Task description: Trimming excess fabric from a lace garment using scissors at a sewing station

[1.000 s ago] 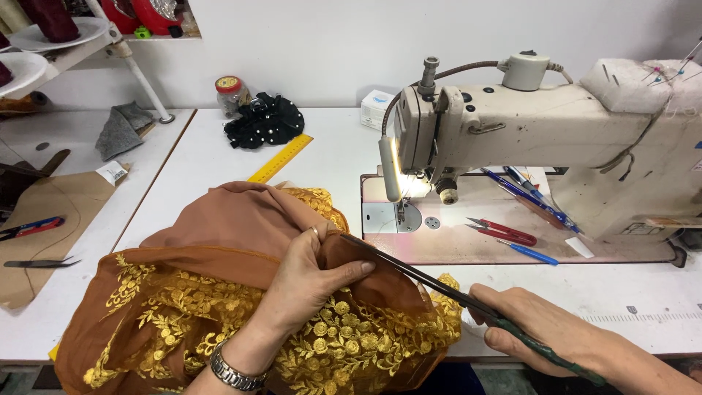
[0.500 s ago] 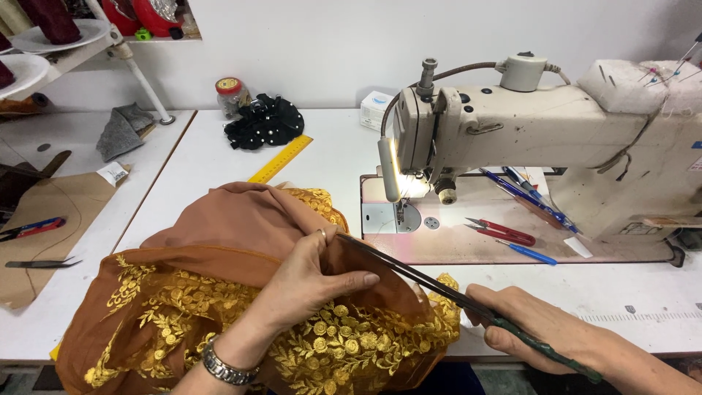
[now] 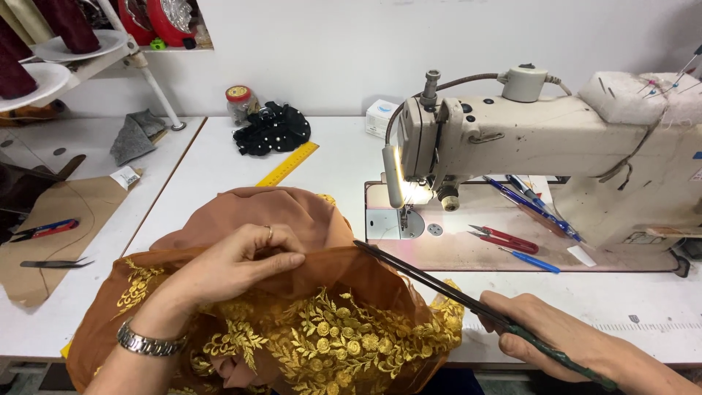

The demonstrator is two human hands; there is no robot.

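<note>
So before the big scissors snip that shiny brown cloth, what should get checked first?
1. Right hand grips the scissors handles: ok.
2. Scissor tips reach the fabric edge: ok.
3. Left hand pinches the fabric beside the blades, fingers clear of the tips: ok, but near.
4. Blades open around one layer only: cannot tell.
5. Gold embroidery out of the cut line: cannot tell.
6. Sewing machine needle area away from both hands: ok.

A soft brown cloth [image 3: 292,292] with shiny gold flowers lies bunched up, and long dark scissors [image 3: 439,281] touch its edge.
</note>
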